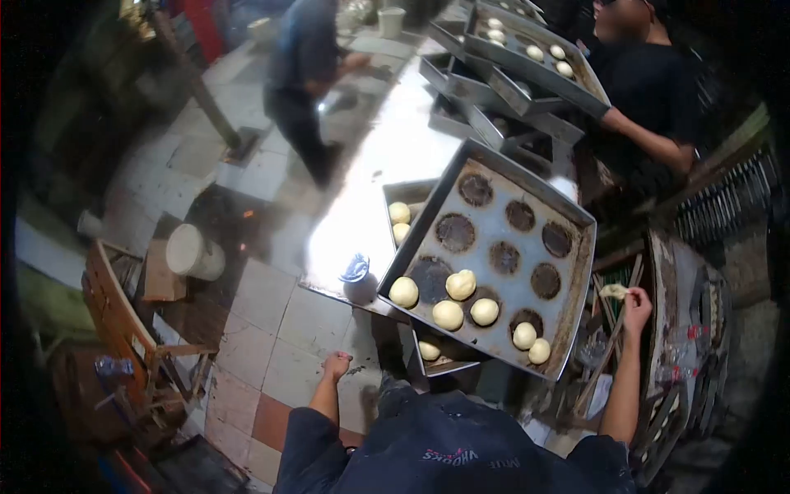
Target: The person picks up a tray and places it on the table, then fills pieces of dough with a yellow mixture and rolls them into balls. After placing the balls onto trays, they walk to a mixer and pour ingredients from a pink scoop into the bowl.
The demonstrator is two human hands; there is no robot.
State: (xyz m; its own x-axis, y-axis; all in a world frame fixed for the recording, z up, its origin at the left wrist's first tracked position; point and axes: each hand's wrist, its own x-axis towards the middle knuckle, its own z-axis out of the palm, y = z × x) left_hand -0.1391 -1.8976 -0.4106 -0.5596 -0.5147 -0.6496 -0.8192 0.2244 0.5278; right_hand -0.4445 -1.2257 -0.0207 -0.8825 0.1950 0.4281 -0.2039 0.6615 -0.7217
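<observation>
My right hand (636, 311) is raised beside the large metal tray (586, 272), its fingers closed on a small stretched piece of dough (613, 291). Low on the left, over the floor, my left hand (337, 362) has its fingers curled in; whether it holds something small cannot be made out. The tray is tilted on top of another tray (448, 366) at the table's end. Several dough balls, one of them a lumpy ball (461, 285), lie along its near side, and dark round marks cover the rest of its bottom.
Stacked trays (527, 99) stand at the far end of the table (362, 198). A person (658, 99) at the upper right touches one. Another person (300, 82) is at the upper left. A white bucket (195, 252) and wooden chair (123, 313) are left; a shelf (658, 239) is right.
</observation>
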